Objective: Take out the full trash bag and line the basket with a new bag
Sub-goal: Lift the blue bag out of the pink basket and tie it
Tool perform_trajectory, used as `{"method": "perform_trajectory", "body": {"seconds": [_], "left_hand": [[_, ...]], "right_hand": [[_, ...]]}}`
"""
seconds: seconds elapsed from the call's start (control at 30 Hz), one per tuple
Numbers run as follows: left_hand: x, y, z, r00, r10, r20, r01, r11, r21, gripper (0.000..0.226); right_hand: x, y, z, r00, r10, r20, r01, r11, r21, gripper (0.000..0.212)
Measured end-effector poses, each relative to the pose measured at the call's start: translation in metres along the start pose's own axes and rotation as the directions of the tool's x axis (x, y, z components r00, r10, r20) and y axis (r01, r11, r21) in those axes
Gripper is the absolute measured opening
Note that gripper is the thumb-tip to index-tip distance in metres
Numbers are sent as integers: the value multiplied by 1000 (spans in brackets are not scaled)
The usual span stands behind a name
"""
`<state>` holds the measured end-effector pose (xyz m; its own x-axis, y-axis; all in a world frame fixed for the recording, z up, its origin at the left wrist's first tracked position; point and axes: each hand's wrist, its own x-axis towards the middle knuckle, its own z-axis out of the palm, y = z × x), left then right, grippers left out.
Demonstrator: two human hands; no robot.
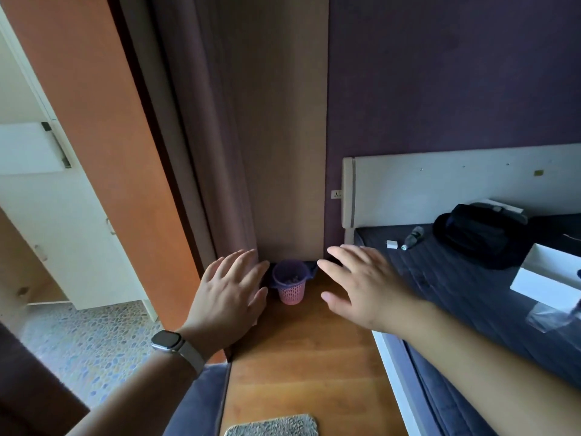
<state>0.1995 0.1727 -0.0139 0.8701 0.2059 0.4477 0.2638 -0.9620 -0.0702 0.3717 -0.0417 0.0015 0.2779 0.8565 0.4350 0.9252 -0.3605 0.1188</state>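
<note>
A small pink mesh basket [292, 292] stands on the wooden floor in the far corner, against a brown wall panel. A purple trash bag [287, 273] lines it, its edge folded over the rim, with some litter inside. My left hand [231, 294], a watch on its wrist, is stretched forward with fingers spread, to the left of the basket in view. On the other side my right hand [361, 284] is also spread open. Both hands are well short of the basket and hold nothing.
A bed [471, 297] with a dark cover runs along the right; on it lie a black bag [478, 234], a bottle [412, 238] and white boxes [547, 278]. An orange door [103, 158] is at left, a curtain [201, 152] beside it. A grey mat [273, 426] lies near me.
</note>
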Motion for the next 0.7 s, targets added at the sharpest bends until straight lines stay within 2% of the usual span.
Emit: {"method": "perform_trajectory", "body": {"seconds": [0.37, 0.7], "left_hand": [[116, -157, 84, 998, 68, 12, -67, 994, -83, 50], [202, -200, 150, 993, 115, 13, -113, 988, -109, 49]], "right_hand": [[169, 5, 98, 991, 105, 78, -102, 994, -50, 53], [237, 65, 157, 981, 171, 96, -167, 985, -49, 53]]}}
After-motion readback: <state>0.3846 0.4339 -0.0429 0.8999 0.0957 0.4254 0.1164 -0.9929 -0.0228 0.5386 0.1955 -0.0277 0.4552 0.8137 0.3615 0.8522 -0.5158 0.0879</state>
